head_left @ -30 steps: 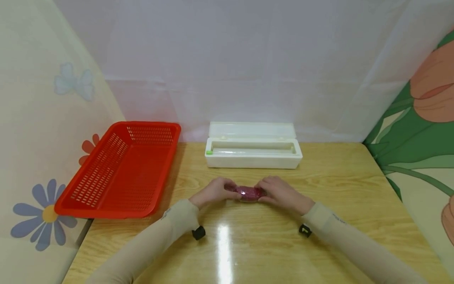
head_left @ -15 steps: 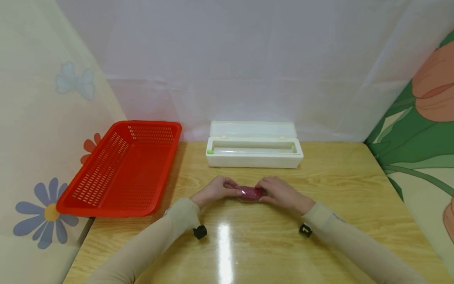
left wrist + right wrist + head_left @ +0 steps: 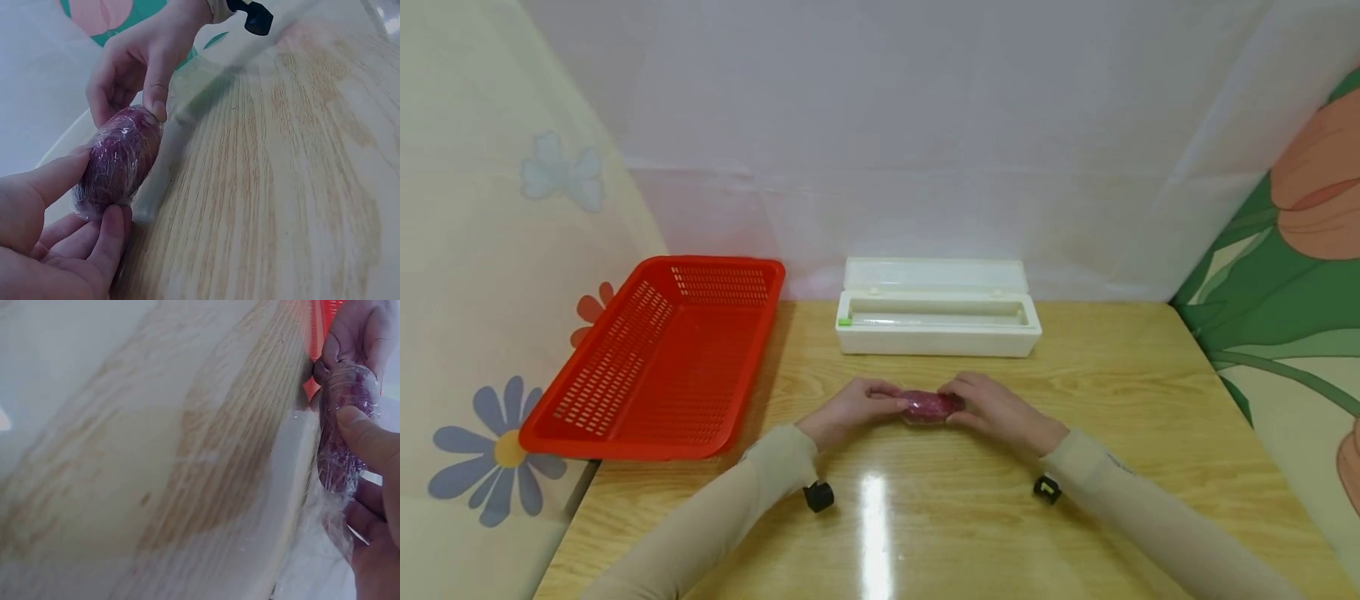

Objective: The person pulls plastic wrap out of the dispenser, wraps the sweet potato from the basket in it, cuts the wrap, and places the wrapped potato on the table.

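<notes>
Both hands hold a small, oblong, purple-red thing that looks like a sweet potato (image 3: 928, 407), wrapped in clear, shiny cling film. It lies low over the table in front of the white box. My left hand (image 3: 850, 410) pinches its left end, thumb on one side and fingertips on the other, as the left wrist view shows. Its right end is gripped by my right hand (image 3: 996, 408), with the thumb pressed along the film in the right wrist view. A loose, crinkled tail of cling film (image 3: 339, 525) hangs by the right fingers there.
A white cling film dispenser (image 3: 936, 340) stands behind the hands, lid (image 3: 935, 275) raised, with a green slider (image 3: 845, 322) at its left front. At the left sits a red plastic basket (image 3: 748, 367). Beneath everything is a wood-grain table (image 3: 1120, 392); cloth backdrops surround it.
My left hand has shifted slightly and its thumb and fingers have resettled on the wrapped thing's left end. The right hand stays in nearly the same place; box and basket have not moved.
</notes>
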### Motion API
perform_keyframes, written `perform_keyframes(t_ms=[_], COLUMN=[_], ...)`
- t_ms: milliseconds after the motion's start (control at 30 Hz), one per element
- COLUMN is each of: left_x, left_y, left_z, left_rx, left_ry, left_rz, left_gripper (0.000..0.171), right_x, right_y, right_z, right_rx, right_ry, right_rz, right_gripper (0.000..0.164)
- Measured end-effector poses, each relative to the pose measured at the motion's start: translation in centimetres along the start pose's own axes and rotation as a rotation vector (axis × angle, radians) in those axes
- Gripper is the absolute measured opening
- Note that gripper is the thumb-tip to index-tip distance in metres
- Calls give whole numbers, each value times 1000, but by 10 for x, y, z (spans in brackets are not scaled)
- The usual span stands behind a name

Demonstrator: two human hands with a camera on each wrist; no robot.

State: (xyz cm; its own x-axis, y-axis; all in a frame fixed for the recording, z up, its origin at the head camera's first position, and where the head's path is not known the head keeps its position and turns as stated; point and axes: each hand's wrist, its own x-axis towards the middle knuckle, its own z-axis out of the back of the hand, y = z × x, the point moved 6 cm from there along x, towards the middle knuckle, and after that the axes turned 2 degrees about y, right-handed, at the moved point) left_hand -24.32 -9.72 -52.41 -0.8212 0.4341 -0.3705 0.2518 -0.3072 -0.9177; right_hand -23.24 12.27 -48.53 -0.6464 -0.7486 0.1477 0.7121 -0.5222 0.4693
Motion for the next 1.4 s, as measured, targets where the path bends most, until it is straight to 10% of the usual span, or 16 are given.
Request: perform_keyframes(t_ms=[500,1100,1200,1400], left_x=[3,4,2,-2], left_y=[7,12,7,-12], left_z=[-8,-9,-5,10], left_rx=[-426,-452,-344,170], left_ry=[65,62,70,-12], left_rz=[9,47,31,-128], left_gripper=[44,53,51,50], right_x=[1,1,1,0], right_y=[4,-3,-3,-6], right_z=[3,-3,-3,-4], right_rx=[26,87,96,132], right_ry=[-44,6,1,10], right_rz=[9,-34,-27,-54], right_gripper=[42,41,40,40])
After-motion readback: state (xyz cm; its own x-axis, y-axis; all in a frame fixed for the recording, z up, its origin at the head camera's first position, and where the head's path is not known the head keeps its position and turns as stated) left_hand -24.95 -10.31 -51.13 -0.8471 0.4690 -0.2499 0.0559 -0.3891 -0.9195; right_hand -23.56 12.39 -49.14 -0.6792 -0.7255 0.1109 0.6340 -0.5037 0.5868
